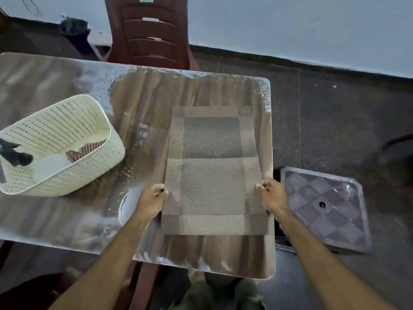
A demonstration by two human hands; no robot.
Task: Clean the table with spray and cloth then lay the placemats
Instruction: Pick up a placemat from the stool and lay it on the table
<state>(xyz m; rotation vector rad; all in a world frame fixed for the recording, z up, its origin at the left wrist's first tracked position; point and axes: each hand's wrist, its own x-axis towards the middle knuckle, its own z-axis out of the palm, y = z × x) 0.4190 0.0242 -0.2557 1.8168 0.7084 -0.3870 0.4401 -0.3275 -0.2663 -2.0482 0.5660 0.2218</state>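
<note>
A brown woven placemat (pixel 212 171) lies lengthwise on the right part of the wood-grain table (pixel 138 104), with a crease across its middle. My left hand (pixel 152 200) pinches its left edge and my right hand (pixel 273 196) pinches its right edge, both near the mat's near half. The near end of the mat looks slightly raised off the table. A cream perforated basket (pixel 60 139) stands at the left, holding a checked cloth (pixel 86 149) and a spray bottle with a black trigger (pixel 15 155).
Wet or dusty white streaks line the table's edges and far right corner. A dark red plastic chair (pixel 149 32) stands behind the table. An upturned dark stool seat (pixel 324 206) sits on the floor to the right, close to the table edge.
</note>
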